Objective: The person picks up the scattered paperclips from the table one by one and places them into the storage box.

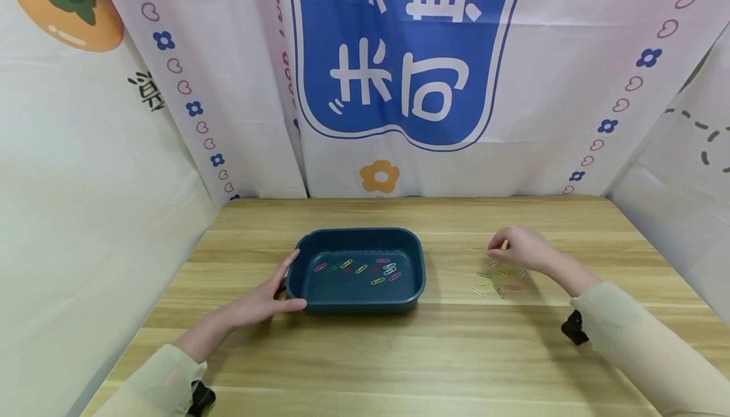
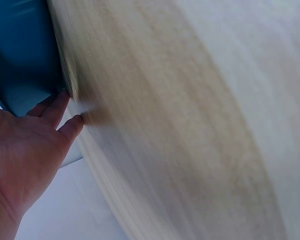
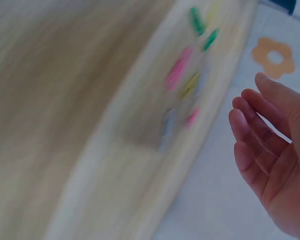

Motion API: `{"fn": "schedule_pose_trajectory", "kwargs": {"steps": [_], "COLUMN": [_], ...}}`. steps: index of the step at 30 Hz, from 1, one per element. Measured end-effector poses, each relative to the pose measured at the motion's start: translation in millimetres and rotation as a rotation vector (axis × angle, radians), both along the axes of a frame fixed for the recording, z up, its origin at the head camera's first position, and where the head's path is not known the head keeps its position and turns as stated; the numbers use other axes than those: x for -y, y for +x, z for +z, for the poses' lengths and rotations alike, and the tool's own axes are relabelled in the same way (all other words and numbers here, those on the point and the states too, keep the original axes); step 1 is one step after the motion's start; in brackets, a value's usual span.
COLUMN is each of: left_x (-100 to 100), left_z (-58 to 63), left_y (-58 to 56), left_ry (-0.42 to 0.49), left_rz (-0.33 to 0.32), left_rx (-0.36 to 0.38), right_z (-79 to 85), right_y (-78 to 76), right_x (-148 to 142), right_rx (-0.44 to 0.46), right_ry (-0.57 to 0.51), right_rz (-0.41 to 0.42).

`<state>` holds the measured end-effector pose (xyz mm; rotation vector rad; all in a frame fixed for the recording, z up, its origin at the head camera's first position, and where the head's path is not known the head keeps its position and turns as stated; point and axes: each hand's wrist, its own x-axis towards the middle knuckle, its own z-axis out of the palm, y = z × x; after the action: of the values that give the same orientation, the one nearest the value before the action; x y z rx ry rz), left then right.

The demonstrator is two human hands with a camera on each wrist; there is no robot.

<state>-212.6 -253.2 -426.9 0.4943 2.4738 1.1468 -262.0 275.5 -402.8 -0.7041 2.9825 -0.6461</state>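
My left hand (image 1: pixel 259 303) rests at the left end of a dark blue rectangular tray (image 1: pixel 355 307), thumb at the front corner and fingers along the left rim. In the left wrist view, its extended fingers touch the outside of the tray (image 2: pixel 25 55). Several coloured paper clips (image 1: pixel 361 269) lie scattered on the tray floor. Just above a loose group of paper clips (image 1: pixel 499 291) on the table is my right hand (image 1: pixel 521 247). Its fingers are loosely bent in the right wrist view, with nothing visible between thumb and fingers.
The wooden table (image 1: pixel 365 366) runs back to a white printed cloth (image 1: pixel 251 119) hanging behind it. Similar cloth hangs at both sides. The loose paper clips lie to the right of the tray, with a strip of bare wood between.
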Motion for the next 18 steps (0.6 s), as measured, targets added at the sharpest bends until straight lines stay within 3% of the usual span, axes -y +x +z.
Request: {"fn": "schedule_pose_trajectory", "kwargs": {"steps": [11,18], "left_x": [0,-1], "left_z": [-0.1,0.9], "left_y": [-0.3,1.1], "left_ry": [0.001,0.011], "left_rz": [-0.001,-0.002], "left_rx": [-0.002,0.004], "right_z": [-17.1,-25.4], "right_y": [-7.5,-13.8], "right_x": [-32,-35], "right_rx": [0.060,0.053], "right_ry": [0.029,0.020], "right_rz": [-0.128,-0.122]}}
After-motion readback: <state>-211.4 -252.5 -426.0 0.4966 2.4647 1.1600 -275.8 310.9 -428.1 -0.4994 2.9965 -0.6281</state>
